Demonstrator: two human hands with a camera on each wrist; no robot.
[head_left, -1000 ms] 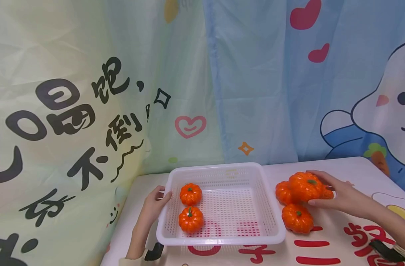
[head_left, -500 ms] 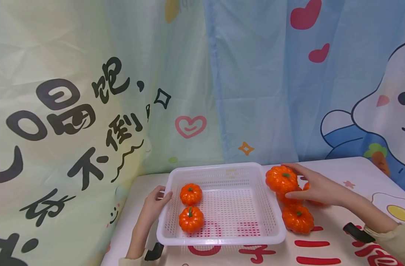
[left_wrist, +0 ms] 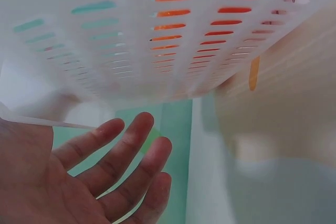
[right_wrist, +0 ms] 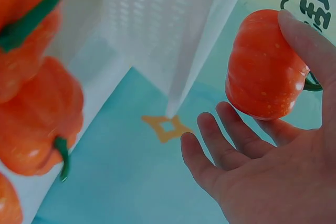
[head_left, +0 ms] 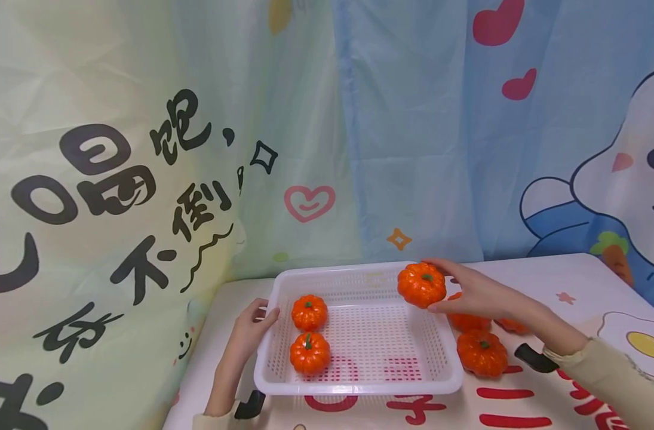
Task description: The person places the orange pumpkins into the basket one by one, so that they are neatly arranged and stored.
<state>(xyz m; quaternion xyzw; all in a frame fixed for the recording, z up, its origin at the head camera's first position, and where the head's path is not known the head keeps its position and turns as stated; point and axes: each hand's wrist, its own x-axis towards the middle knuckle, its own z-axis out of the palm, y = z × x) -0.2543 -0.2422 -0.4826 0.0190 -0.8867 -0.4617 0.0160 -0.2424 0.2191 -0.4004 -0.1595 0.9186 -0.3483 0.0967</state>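
Observation:
My right hand (head_left: 469,291) pinches a small orange toy pumpkin (head_left: 422,285) with a green stem over the right side of the white plastic basket (head_left: 359,390). In the right wrist view, the thumb presses one side of that pumpkin (right_wrist: 265,64) and the little-finger side of the hand supports it below. Two more pumpkins, one behind (head_left: 309,312) and one in front (head_left: 310,353), sit along the basket's left side. My left hand (head_left: 249,330) holds the basket's left rim, thumb on top; in the left wrist view its fingers (left_wrist: 134,163) reach below the rim.
Several pumpkins lie on the table right of the basket, including a front one (head_left: 482,353) beside its wall and another (head_left: 469,321) partly hidden by my right hand. The printed tablecloth (head_left: 512,394) spreads beneath. A patterned curtain (head_left: 413,149) hangs behind the table.
My right hand has carried a pumpkin left from the group on the table to above the basket's right side. The left hand has stayed at the rim.

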